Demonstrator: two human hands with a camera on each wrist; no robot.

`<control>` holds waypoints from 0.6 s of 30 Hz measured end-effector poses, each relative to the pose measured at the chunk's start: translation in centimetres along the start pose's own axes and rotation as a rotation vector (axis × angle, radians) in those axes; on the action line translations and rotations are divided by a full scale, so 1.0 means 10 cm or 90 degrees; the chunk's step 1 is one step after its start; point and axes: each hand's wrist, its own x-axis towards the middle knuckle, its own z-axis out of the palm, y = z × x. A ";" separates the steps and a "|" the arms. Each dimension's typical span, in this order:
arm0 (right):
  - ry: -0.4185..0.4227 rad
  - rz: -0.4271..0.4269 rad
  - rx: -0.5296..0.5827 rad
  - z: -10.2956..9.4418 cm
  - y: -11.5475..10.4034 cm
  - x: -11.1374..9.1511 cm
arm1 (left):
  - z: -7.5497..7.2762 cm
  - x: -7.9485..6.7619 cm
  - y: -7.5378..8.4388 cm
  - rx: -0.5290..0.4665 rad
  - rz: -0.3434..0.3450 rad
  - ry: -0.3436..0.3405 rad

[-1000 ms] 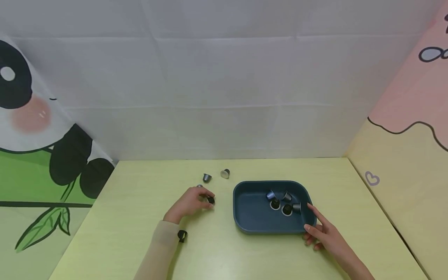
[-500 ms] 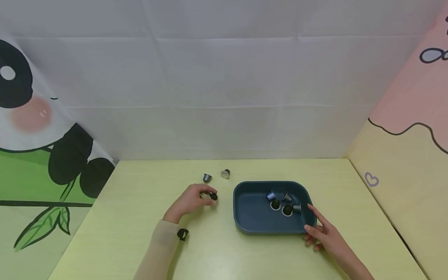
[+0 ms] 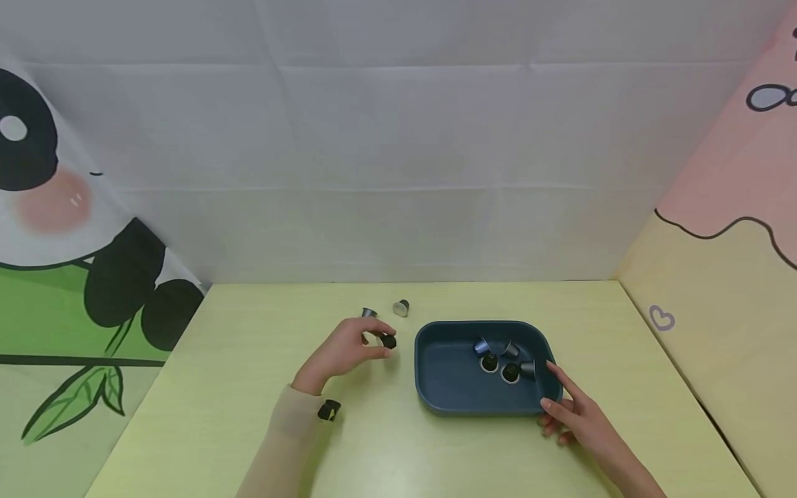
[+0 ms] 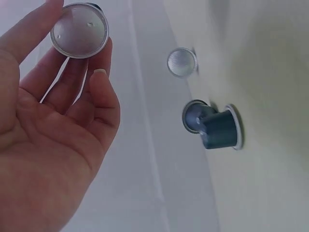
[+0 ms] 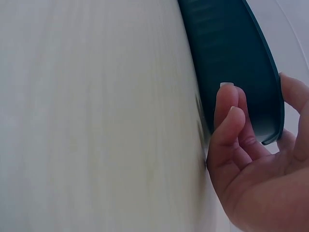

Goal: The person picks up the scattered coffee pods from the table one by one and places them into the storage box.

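- Coffee capsules, nine in all: five lie in one blue tray (image 3: 448,398), toward its 3 o'clock side; three stay loose on the surface (image 3: 218,387); one is held. Clock directions follow the head view, from the tray's centre.
- Loose set: one silver-lidded capsule (image 3: 401,308) at 10 o'clock; a second capsule (image 3: 369,312) farther out, partly behind the hand; a third, teal capsule (image 4: 221,130) seen only from the left wrist, hidden in the head view.
- Left hand (image 3: 345,347): raised above the surface between 9 and 10 o'clock, forearm reaching in from 7; grip narrowed to a pinch around the held capsule (image 4: 79,31), foil lid toward the wrist.
- Right hand (image 3: 575,415): at 4 o'clock, grip partly closed on the tray's rim, fingers bent along its outer wall.
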 end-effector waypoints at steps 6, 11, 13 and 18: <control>0.009 0.010 0.000 0.01 -0.03 0.00 | -0.01 0.05 0.17 0.004 0.048 -0.009; 0.009 0.013 0.001 0.01 -0.04 -0.01 | 0.01 0.13 0.29 0.018 0.084 -0.019; 0.003 0.008 0.000 0.01 -0.04 -0.01 | 0.03 0.16 0.35 0.018 0.089 -0.028; -0.008 -0.005 -0.001 0.00 -0.04 -0.01 | 0.09 0.24 0.51 0.027 0.110 -0.056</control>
